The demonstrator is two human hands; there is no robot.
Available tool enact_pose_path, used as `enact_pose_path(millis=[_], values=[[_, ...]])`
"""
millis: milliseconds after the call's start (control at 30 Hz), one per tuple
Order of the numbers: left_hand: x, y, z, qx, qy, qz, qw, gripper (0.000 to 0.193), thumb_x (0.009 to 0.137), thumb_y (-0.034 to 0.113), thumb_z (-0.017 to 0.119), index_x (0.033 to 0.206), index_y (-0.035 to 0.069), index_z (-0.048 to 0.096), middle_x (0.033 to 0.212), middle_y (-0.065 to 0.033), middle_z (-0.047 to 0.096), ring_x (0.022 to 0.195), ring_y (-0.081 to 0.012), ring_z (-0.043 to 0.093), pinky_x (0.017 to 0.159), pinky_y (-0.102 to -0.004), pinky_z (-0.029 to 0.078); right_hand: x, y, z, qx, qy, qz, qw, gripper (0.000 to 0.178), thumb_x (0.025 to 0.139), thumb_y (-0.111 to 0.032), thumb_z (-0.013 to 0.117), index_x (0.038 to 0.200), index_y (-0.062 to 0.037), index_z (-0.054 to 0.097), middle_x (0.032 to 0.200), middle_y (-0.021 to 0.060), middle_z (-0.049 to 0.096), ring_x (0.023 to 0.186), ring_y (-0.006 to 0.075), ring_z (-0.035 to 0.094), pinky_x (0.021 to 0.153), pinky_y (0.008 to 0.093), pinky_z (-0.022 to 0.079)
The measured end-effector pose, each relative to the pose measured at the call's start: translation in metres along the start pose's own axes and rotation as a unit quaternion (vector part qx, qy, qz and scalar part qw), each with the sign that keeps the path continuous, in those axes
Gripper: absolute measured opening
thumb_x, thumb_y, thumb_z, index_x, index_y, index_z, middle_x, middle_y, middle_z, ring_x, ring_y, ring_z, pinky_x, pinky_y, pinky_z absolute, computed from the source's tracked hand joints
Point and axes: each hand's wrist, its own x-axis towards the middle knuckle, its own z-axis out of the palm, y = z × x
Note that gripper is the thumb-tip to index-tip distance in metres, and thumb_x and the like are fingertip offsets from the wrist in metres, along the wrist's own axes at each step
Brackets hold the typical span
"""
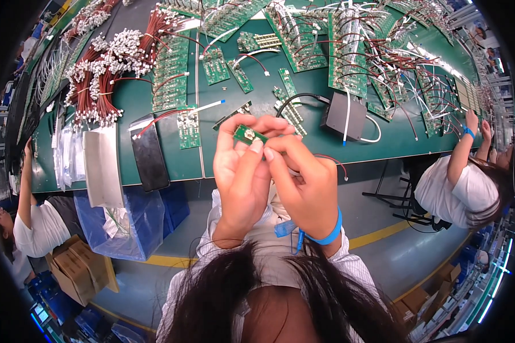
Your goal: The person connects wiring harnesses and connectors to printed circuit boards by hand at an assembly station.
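Observation:
Both my hands meet just above the near edge of the green table. My left hand (237, 183) is closed on a small green circuit board (248, 135), pinched between thumb and fingers, with a pale component on its face. My right hand (306, 177) pinches at the board's right end, fingertips touching it. From behind that hand comes a thin red and black wire cable (339, 164) that ends in a small white connector. My right fingers hide where the cable meets the board. A blue wrist strap (325, 230) circles my right wrist.
Beyond my hands lie green circuit board panels (349, 63) with wires, a black box (343, 117) and loose small boards (240, 76). Bundled red cables (97, 86) sit left, near a metal tray (103, 166) and a blue lined bin (123, 223). Other people work on both sides.

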Motion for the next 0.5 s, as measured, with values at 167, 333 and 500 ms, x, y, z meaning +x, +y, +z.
enact_pose_path(millis=[167,333,500], values=[[0.0004,-0.0034,-0.0026,0.083,-0.021,0.039,0.996,0.030,0.086,-0.001,0.037,0.114,-0.001,0.028,0.110,-0.0269,0.046,0.101,-0.0307,0.052,0.088,-0.0398,0.043,-0.0011,0.0032,0.0008,0.025,0.010,0.002,1.000,0.005,0.078,-0.010,0.058,0.081,-0.0066,0.056,0.051,0.0094,0.055,0.042,0.0228,0.056,0.038,0.0312,0.039],[0.0003,-0.0028,0.0000,0.095,-0.024,0.043,0.994,0.031,0.087,0.000,0.037,0.117,-0.001,0.027,0.114,-0.0295,0.044,0.102,-0.0320,0.052,0.089,-0.0400,0.042,-0.0006,0.0004,-0.0017,0.026,0.008,0.002,1.000,0.005,0.078,-0.008,0.058,0.081,-0.0045,0.055,0.058,0.0112,0.058,0.048,0.0243,0.060,0.042,0.0299,0.043],[0.0024,0.0022,-0.0048,0.007,-0.045,0.026,0.999,0.030,0.089,0.005,0.034,0.118,-0.003,0.028,0.116,-0.0308,0.043,0.103,-0.0333,0.052,0.089,-0.0399,0.042,0.0003,0.0022,-0.0016,0.046,-0.007,0.014,0.999,0.006,0.078,-0.006,0.057,0.081,-0.0029,0.054,0.063,0.0127,0.059,0.052,0.0255,0.061,0.045,0.0300,0.045]])
